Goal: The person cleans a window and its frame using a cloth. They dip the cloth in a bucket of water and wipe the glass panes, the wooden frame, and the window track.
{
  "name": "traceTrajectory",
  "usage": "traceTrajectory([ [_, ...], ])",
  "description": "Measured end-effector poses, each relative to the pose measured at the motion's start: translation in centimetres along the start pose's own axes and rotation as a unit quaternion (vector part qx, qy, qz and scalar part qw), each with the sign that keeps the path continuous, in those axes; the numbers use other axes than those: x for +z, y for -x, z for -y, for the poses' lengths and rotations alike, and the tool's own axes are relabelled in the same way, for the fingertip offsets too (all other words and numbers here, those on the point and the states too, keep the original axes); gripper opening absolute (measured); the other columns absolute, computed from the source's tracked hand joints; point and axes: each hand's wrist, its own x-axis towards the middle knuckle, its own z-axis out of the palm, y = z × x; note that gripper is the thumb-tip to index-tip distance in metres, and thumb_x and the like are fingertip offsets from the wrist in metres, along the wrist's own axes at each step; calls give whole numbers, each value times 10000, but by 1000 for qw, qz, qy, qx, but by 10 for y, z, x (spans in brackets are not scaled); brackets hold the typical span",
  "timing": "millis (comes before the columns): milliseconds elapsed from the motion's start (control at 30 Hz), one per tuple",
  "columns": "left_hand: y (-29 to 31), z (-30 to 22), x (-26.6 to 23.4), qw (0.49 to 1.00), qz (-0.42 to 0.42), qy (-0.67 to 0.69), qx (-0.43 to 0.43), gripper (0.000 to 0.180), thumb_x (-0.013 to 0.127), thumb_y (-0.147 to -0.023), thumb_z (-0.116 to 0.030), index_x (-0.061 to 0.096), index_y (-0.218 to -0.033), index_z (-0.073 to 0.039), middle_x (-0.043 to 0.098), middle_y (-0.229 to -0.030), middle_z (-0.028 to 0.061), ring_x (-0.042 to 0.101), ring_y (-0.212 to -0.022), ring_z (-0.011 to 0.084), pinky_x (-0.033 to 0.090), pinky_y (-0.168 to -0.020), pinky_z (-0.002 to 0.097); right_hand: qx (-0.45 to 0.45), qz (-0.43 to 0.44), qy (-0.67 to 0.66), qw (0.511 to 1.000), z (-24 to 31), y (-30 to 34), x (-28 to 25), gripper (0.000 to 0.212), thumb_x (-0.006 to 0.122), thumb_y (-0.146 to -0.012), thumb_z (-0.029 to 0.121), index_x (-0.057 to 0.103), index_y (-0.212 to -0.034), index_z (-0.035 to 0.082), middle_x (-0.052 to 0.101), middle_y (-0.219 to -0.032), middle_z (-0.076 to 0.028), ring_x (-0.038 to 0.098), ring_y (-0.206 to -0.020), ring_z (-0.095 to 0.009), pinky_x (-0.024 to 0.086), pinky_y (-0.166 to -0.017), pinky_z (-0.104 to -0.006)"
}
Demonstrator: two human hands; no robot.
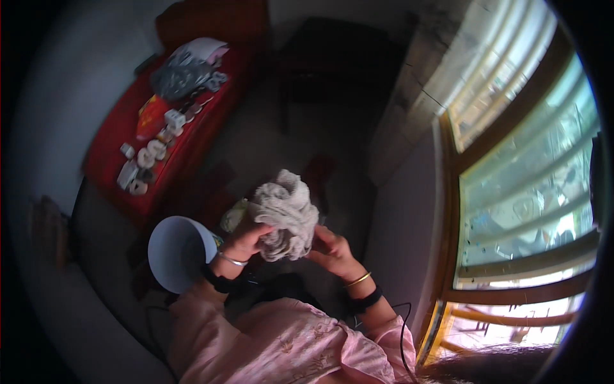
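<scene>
- Bunched grey cloth (286,214): mid-view, held up before the body, likely for two-handed access.
- Left hand (248,239) clamped on its 8 o'clock side, thumb visible.
- Right hand (334,251) at its 4 o'clock edge, probably steadying; can't tell if clamped.
- Pale bucket (165,256): 8 o'clock, seemingly kept handy.

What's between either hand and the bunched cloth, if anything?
Nothing visible. The left hand holds the bunched cloth at its lower left; the right hand is at its lower right edge, exact contact unclear. The pale bucket is off left, not between.
</scene>
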Motion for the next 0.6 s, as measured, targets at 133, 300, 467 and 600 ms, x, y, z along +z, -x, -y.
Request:
traceTrajectory([
  [133, 59, -12, -55, 977, -128, -140, 99, 519, 675, -862, -199, 480, -1313, -32, 567, -1256, 60, 551, -1123, 169, 462, -956, 338, -72, 156, 6, 985, -47, -43, 9, 414, 636, -781, -92, 576, -1182, -10, 617, -1124, -159, 571, -1031, -302, 438, -905, -382],
  [300, 95, -22, -41, 903, -317, -200, 210, 404, 528, -967, -356, 510, -1255, -74, 527, -1109, 2, 509, -992, 125, 435, -855, 284, -104, 261, -210, 936, -121, -67, 48, 328, 606, -851, -79, 597, -1170, 0, 611, -1117, -131, 578, -1030, -274, 454, -888, -346],
  [467, 124, 33, -110, 783, -510, -351, 51, 443, 542, -957, -359, 413, -1270, -74, 499, -1127, 72, 525, -1048, 194, 490, -868, 359, 20, 363, -138, 921, -212, -67, 49, 290, 595, -887, -14, 585, -1177, -17, 614, -1132, -119, 585, -1034, -217, 466, -880, -313],
  [600, 169, 94, -193, 761, -579, -293, -23, 774, 642, -904, -211, 169, -1507, -105, 364, -1410, 169, 484, -1208, 269, 577, -807, 425, -24, 428, -35, 903, -265, -43, -2, 254, 605, -886, -6, 601, -1140, -23, 641, -1060, -111, 592, -1002, -188, 477, -851, -296],
])
